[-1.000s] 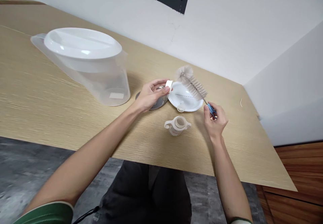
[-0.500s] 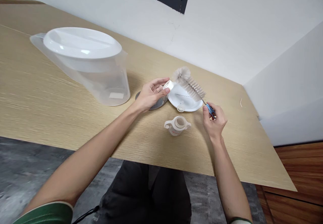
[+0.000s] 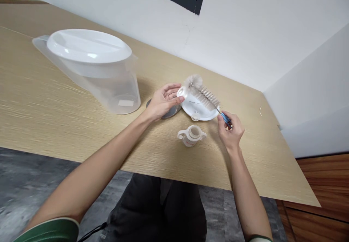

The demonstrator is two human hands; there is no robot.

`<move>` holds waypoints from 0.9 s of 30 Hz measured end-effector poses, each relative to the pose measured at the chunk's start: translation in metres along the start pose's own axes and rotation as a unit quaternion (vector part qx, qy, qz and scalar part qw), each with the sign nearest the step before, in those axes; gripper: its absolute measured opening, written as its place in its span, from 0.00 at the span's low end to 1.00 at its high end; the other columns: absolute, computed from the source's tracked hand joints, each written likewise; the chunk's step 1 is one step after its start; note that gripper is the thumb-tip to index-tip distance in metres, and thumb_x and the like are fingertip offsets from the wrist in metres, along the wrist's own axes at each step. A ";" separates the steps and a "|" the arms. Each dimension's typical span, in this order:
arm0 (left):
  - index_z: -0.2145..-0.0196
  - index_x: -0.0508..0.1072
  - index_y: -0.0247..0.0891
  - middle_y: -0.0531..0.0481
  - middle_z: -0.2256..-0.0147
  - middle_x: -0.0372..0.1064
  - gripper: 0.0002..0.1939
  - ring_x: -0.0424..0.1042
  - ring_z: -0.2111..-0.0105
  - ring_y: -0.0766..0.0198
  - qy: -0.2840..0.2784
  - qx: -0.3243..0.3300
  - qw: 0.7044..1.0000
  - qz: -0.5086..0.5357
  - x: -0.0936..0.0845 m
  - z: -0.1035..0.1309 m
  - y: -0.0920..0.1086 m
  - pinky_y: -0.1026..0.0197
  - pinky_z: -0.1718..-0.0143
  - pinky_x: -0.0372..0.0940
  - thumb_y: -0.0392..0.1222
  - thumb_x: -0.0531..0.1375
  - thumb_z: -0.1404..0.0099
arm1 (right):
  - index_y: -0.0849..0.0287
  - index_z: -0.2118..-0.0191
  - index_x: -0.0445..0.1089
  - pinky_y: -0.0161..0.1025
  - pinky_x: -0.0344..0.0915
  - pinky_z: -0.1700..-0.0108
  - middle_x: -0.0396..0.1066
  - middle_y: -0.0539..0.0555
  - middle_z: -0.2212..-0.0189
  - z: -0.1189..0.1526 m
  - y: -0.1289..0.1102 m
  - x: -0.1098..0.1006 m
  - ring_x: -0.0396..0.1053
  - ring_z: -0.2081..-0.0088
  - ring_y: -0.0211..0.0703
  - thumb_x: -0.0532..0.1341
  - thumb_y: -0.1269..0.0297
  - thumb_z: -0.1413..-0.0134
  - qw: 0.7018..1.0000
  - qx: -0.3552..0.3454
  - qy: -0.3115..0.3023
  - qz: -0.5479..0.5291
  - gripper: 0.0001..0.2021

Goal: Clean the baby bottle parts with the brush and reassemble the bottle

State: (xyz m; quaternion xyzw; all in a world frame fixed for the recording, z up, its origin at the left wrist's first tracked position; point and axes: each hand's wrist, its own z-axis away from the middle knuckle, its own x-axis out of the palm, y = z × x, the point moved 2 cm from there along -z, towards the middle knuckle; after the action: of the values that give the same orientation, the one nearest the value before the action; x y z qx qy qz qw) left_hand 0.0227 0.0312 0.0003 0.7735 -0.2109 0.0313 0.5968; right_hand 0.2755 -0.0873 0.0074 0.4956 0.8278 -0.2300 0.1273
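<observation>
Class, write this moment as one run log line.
left hand: holds white cap | right hand: holds brush by blue handle | brush head: beside cap, contact unclear | bottle: upright, open, on table

Left hand (image 3: pixel 161 103) and right hand (image 3: pixel 232 130) half-curled

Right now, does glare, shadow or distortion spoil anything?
Head view: glare spots on the white lid; soft shadow on the table beside the pitcher, which looks stretched sideways; brush reasonably sharp; bottle's red marking too small to read.
</observation>
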 end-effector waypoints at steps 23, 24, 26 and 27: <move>0.48 0.78 0.36 0.38 0.47 0.77 0.36 0.78 0.50 0.52 0.021 -0.013 1.000 0.007 0.002 0.004 0.005 0.52 0.45 0.72 0.55 0.77 0.53 | 0.59 0.56 0.76 0.38 0.70 0.67 0.79 0.56 0.65 0.002 0.007 0.002 0.72 0.70 0.40 0.62 0.58 0.35 0.999 0.031 -0.020 0.023 0.11; 0.48 0.78 0.36 0.38 0.46 0.76 0.37 0.78 0.50 0.53 0.015 -0.010 1.000 0.006 0.002 0.003 0.004 0.53 0.45 0.72 0.55 0.77 0.52 | 0.59 0.56 0.75 0.38 0.69 0.68 0.78 0.55 0.65 0.002 0.006 0.002 0.72 0.70 0.39 0.62 0.59 0.35 0.999 0.027 -0.013 0.019 0.10; 0.48 0.78 0.36 0.38 0.45 0.76 0.37 0.77 0.48 0.52 0.006 0.002 1.000 0.000 0.001 0.003 0.002 0.53 0.43 0.71 0.56 0.77 0.53 | 0.60 0.56 0.75 0.37 0.69 0.67 0.78 0.55 0.66 0.001 0.004 0.001 0.73 0.70 0.39 0.63 0.61 0.36 1.000 0.011 -0.003 0.008 0.09; 0.48 0.77 0.36 0.38 0.45 0.75 0.38 0.76 0.47 0.51 0.005 0.009 1.000 -0.003 0.001 0.002 0.002 0.53 0.43 0.71 0.55 0.78 0.53 | 0.60 0.56 0.75 0.37 0.69 0.67 0.78 0.55 0.66 0.001 0.003 0.001 0.73 0.70 0.39 0.63 0.62 0.36 1.000 0.001 -0.003 0.002 0.08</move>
State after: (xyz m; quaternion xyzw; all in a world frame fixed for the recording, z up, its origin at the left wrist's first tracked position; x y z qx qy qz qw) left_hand 0.0222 0.0286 0.0015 0.7793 -0.2054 0.0358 0.5909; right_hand 0.2778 -0.0857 0.0047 0.4964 0.8264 -0.2323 0.1291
